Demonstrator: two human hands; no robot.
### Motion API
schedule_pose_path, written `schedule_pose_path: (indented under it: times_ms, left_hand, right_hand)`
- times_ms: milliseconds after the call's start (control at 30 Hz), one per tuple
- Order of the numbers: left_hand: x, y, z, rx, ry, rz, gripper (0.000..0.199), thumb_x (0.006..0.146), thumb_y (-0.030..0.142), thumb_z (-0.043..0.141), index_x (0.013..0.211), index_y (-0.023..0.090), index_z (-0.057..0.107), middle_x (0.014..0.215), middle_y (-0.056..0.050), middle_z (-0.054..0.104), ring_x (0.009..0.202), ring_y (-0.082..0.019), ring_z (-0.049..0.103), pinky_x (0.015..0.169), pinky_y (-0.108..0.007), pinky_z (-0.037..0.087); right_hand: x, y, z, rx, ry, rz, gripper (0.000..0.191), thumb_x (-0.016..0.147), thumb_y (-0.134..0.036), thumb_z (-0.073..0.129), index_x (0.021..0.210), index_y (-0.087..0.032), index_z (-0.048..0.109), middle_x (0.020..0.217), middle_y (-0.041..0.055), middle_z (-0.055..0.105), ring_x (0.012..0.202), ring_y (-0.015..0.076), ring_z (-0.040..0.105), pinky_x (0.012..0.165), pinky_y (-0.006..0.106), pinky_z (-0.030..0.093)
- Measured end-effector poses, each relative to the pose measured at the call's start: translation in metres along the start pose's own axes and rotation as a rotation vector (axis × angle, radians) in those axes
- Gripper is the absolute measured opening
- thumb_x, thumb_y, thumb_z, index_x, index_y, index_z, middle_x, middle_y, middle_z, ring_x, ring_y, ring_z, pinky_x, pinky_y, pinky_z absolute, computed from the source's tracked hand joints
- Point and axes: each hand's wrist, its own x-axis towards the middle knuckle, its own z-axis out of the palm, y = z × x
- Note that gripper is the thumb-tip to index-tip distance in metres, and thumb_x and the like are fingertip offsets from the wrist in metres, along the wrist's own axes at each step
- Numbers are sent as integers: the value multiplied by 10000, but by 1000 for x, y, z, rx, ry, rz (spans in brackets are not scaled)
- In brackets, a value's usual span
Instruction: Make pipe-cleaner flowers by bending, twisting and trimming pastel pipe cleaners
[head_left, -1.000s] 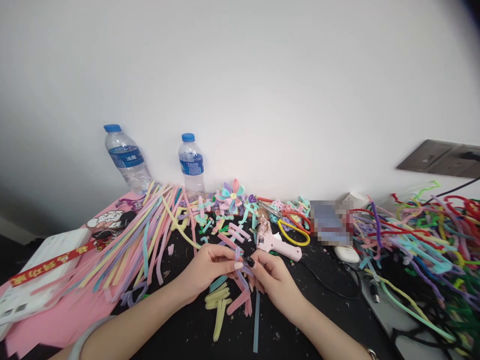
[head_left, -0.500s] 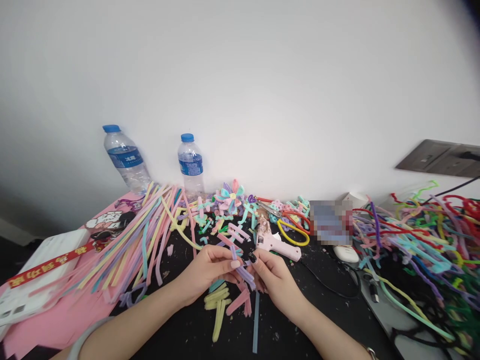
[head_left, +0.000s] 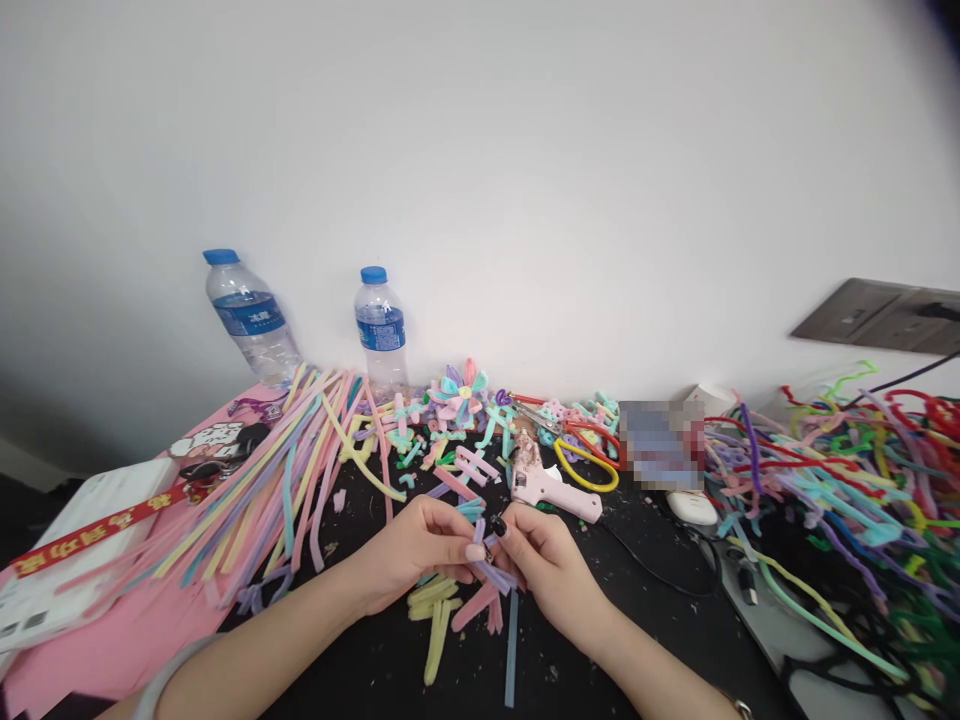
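Purple pipe-cleaner pieces [head_left: 495, 576] sit between my two hands, low in the middle of the view. My left hand [head_left: 426, 548] pinches them from the left, thumb on top. From the right, my right hand [head_left: 546, 560] grips the same pieces with thumb and finger; its dark nail shows. The fingertips nearly meet and hide part of the purple bundle. Yellow folded pieces [head_left: 437, 625] and pink ones [head_left: 477, 606] lie just below the hands. A blue glue stick [head_left: 511, 655] lies beside them.
Behind my hands are a pink glue gun [head_left: 555, 490], yellow-handled scissors [head_left: 589, 466] and a pipe-cleaner flower [head_left: 463, 393]. Long pastel stems [head_left: 247, 490] spread at the left, a tangled colourful heap [head_left: 847, 470] at the right. Two bottles [head_left: 381, 330] stand by the wall.
The purple pieces have turned and sunk slightly between my fingers. My left hand has shifted a little down and right, uncovering blue pieces behind it.
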Motion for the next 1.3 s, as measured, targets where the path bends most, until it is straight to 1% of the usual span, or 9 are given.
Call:
schedule_pose_path:
  times_ms: [167, 367, 533, 667, 767, 900, 1000, 1167, 1300]
  left_hand:
    - [0, 1, 2, 68, -24, 12, 175, 582, 266, 780, 628, 114, 707, 652, -48, 663, 627, -146, 609, 607, -235, 483]
    - [0, 2, 5, 93, 22, 47, 158, 517, 204, 805, 557, 120, 677, 581, -12, 628, 566, -125, 573, 596, -242, 479]
    - [0, 3, 7, 146, 22, 99, 118, 554, 202, 779, 585, 133, 689, 598, -10, 630, 593, -136, 584, 618, -252, 475]
    - [1, 1, 8, 251, 71, 172, 92, 561, 182, 757, 602, 142, 685, 623, -7, 635, 608, -146, 598, 617, -257, 473]
    - [1, 0, 9, 302, 100, 168, 95, 578, 173, 730, 621, 140, 652, 617, -6, 631, 611, -152, 599, 620, -264, 476]
    - [1, 0, 10, 333, 125, 187, 164, 577, 159, 725, 664, 142, 588, 618, 16, 606, 615, -140, 589, 619, -249, 466]
    - [3, -1, 8, 312, 154, 194, 277, 572, 162, 742, 756, 163, 534, 602, 43, 599, 589, -127, 587, 594, -232, 452]
    - [6, -4, 4, 260, 175, 213, 348, 585, 193, 754, 836, 175, 512, 583, 49, 600, 568, -131, 592, 572, -229, 447]
    - [5, -1, 4, 217, 189, 165, 351, 589, 194, 753, 881, 157, 562, 595, 44, 599, 579, -128, 591, 599, -236, 464]
  right_hand:
    - [1, 0, 0, -49, -2, -26, 352, 881, -381, 434, 594, -175, 431, 510, -44, 444, 445, 74, 351, 432, 204, 264]
    - [1, 5, 1, -22, 11, -5, 319, 843, -393, 497, 616, -178, 435, 534, -37, 469, 464, 81, 379, 449, 203, 297]
    - [0, 3, -1, 7, 6, -25, 374, 886, -436, 408, 621, -175, 444, 509, -46, 433, 436, 73, 341, 428, 206, 260]
    - [0, 2, -2, 9, 16, -21, 305, 802, -449, 545, 710, -165, 483, 559, -50, 431, 470, 74, 340, 431, 202, 258]
    - [0, 2, -1, -59, 33, -8, 243, 769, -373, 600, 720, -160, 495, 555, -61, 403, 485, 75, 339, 439, 198, 262]
    - [2, 2, 0, -139, 82, 9, 116, 796, -247, 533, 724, -164, 496, 559, -59, 417, 476, 73, 359, 433, 192, 283]
    - [3, 3, 1, -152, 110, 23, 75, 801, -214, 497, 740, -173, 482, 562, -56, 432, 461, 77, 383, 427, 197, 296]
    - [3, 6, 0, -163, 111, 14, 144, 835, -250, 472, 707, -193, 439, 508, -70, 387, 427, 84, 360, 416, 214, 271]
    - [2, 8, -2, -192, 88, -21, 200, 870, -267, 436, 682, -201, 415, 499, -65, 377, 436, 93, 355, 425, 222, 265]
